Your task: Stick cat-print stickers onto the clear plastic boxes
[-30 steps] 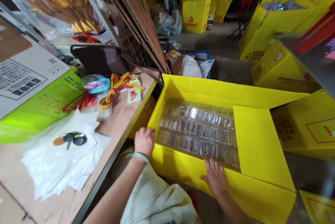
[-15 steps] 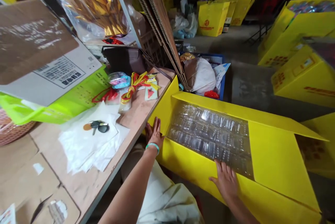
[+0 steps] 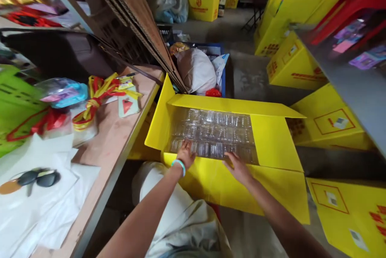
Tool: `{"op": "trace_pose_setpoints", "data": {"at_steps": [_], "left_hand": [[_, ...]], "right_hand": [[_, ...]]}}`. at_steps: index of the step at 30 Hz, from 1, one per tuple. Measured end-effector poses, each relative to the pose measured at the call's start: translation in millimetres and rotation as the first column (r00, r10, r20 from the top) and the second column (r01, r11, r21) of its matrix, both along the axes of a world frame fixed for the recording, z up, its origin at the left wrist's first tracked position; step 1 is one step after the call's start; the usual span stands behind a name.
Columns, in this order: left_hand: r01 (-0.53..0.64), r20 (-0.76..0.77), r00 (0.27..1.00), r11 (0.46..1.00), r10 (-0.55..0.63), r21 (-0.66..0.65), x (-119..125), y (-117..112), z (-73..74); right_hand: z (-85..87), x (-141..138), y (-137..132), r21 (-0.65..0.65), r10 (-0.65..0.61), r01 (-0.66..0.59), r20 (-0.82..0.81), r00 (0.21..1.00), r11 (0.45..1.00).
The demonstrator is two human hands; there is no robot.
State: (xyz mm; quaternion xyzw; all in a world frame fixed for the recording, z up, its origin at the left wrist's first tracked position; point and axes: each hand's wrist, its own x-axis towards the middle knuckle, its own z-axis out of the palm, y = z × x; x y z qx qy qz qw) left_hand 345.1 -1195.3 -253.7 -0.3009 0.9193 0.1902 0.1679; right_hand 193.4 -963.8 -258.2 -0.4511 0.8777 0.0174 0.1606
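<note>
1. Yellow corrugated plastic forms the open box (image 3: 271, 145) that stands on the floor just beside the wooden surface (image 3: 111, 145), with its flaps folded outward.
2. Clear plastic trays (image 3: 214, 133) are seen lying flat inside the box, filling its bottom in rows.
3. The left hand (image 3: 184, 154) is laid on the near left corner of the trays, fingers spread and pressed down; nothing is gripped in it. A pale green band (image 3: 179, 164) is worn on its wrist.
4. The right hand (image 3: 238, 166) is placed at the near edge of the trays, where they meet the front wall of the box; its fingers are loosely extended and flat, and no object is seen held.
5. Both forearms are stretched forward over a lap covered in pale cloth.
6. On the surface, a bundle of red and yellow ribbons (image 3: 96, 97), a blue packet (image 3: 63, 93), white sheets (image 3: 39, 193) and a pair of dark keys (image 3: 39, 177) are seen.
7. Brown cardboard sheets (image 3: 141, 21) are leaned upright between the surface and the box.
8. More yellow boxes (image 3: 292, 65) are stacked on the floor to the right and behind.
</note>
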Motion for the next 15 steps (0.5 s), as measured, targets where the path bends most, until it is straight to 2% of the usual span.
{"op": "trace_pose_setpoints", "data": {"at_steps": [3, 6, 11, 15], "left_hand": [[-0.026, 0.12, 0.992, 1.0, 0.026, 0.0, -13, -43, -5.6], [-0.069, 0.251, 0.966, 0.998, 0.066, 0.002, -12, -72, -14.4], [-0.028, 0.311, 0.95, 1.0, 0.022, 0.015, -13, -84, -23.8], [0.121, 0.258, 0.957, 0.991, -0.133, 0.06, -24, -88, -23.5]], "right_hand": [[2.2, -43, 0, 0.076, -0.03, 0.03, -0.006, 1.0, 0.997], [-1.7, -73, -5, 0.168, 0.02, -0.025, 0.032, 0.999, 0.986], [-9.4, -80, -20, 0.23, 0.124, -0.134, 0.059, 0.991, 0.964], [-13.7, -79, -23, 0.253, 0.13, -0.135, 0.038, 0.991, 0.958]]}}
